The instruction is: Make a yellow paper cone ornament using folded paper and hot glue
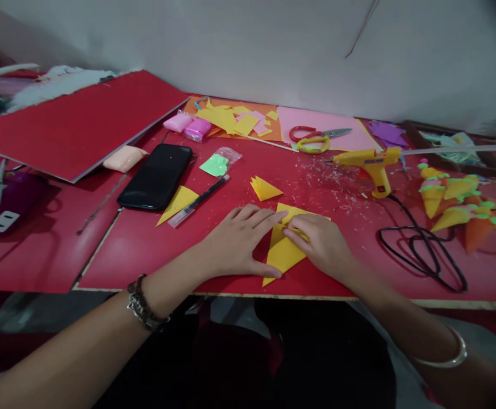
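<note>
A yellow paper piece (288,250) with folded edges lies on the red table (230,284) near its front edge. My left hand (241,241) rests at its left side, fingers spread, with the thumb on the lower corner and the fingertips at the upper part. From the right, my right hand (320,244) presses on the paper's upper part with its fingers curled together. A small folded yellow cone (265,188) sits just behind my hands. To the left, a yellow paper triangle (177,203) lies partly under a pen (200,200).
A black phone (156,176) lies left, beside a raised red board (90,119). Scissors (316,139) and paper scraps (230,119) are at the back. A yellow glue gun (373,167) with a looped black cord (426,255) and small paper cones (456,199) are at right.
</note>
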Action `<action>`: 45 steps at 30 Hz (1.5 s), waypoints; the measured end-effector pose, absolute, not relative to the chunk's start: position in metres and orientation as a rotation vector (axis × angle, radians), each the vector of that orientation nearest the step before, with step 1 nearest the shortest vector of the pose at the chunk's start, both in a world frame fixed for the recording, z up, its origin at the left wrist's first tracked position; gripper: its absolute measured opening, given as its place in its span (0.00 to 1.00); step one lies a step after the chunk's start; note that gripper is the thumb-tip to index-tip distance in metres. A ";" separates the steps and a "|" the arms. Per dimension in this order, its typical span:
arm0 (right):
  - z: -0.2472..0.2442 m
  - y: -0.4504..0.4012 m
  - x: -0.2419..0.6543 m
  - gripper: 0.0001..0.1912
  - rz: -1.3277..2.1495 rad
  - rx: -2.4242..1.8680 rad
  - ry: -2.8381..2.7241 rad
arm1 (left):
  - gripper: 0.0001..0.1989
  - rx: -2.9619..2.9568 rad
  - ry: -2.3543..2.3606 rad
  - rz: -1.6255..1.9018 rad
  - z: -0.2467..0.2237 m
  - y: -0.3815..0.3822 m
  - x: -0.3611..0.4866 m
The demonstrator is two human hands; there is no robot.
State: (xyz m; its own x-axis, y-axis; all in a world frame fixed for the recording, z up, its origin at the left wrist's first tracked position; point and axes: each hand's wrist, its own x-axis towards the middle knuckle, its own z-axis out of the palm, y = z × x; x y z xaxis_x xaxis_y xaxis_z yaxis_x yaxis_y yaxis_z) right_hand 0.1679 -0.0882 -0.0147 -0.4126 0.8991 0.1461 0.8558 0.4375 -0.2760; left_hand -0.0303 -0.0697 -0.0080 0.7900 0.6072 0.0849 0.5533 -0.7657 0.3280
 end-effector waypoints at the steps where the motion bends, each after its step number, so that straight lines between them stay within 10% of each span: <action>1: -0.014 -0.088 0.167 0.13 0.226 -1.526 -2.427 | 0.45 2.693 0.895 0.270 -0.008 -0.070 -0.030; 26: -0.015 -0.088 0.166 0.11 0.190 -1.518 -2.425 | 0.27 2.726 0.814 0.234 -0.006 -0.092 -0.036; 45: -0.011 -0.101 0.168 0.08 0.011 -1.623 -2.330 | 0.32 2.735 0.813 0.005 -0.004 -0.089 -0.047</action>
State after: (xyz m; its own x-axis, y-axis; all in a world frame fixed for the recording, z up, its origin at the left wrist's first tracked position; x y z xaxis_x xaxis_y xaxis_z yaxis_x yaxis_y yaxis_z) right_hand 0.1678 -0.1007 -0.0110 -0.3160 0.9180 0.2399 0.9157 0.3612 -0.1761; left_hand -0.0474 -0.0891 -0.0041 0.8408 0.5357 -0.0778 0.5347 -0.7995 0.2738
